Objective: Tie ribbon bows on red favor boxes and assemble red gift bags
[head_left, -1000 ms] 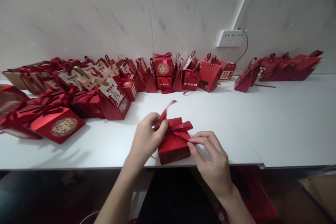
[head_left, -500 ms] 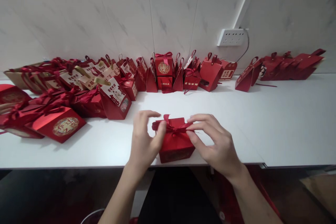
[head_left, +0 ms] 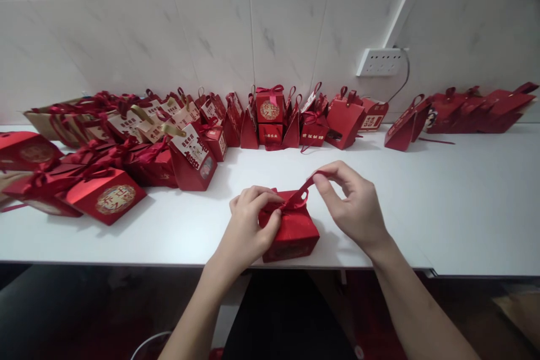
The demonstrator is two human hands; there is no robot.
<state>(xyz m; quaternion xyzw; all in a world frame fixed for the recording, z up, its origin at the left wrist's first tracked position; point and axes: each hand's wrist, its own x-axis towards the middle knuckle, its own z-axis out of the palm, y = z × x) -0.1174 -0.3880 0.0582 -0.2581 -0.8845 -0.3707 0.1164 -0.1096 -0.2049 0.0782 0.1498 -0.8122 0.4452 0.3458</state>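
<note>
Ribbon on box, red cartons behind

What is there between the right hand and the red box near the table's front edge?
The head view shows a red ribbon, stretched from the top of the red box up to the fingers of the right hand.

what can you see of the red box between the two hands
The red box looks like card, with a faint pattern on its front. It sits near the front edge of the white table. A red ribbon crosses its top; the left hand and right hand pinch the ribbon.
</note>
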